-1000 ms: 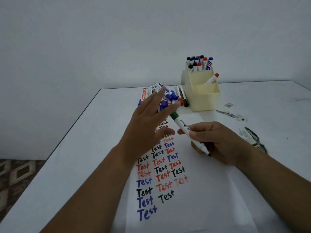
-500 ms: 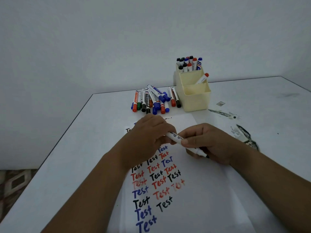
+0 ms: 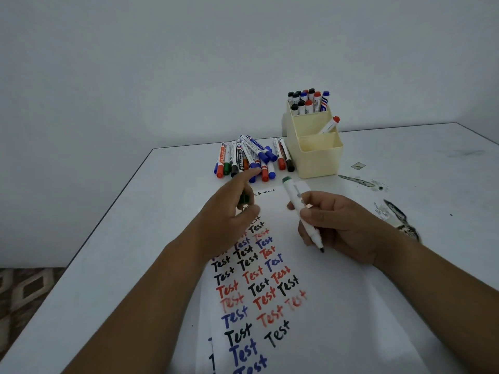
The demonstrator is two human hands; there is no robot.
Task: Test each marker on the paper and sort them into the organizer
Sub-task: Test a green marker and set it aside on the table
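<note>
While right hand point(image 3: 340, 228) grips marker point(image 3: 302, 211), left hand point(image 3: 226, 220) pinches cap point(image 3: 244, 198)

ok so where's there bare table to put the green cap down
Bare table lies left of the paper, below the marker pile; the left hand holding the cap is nearest. Crowded: pile beside the organizer; stained patch right of the right hand.
</note>
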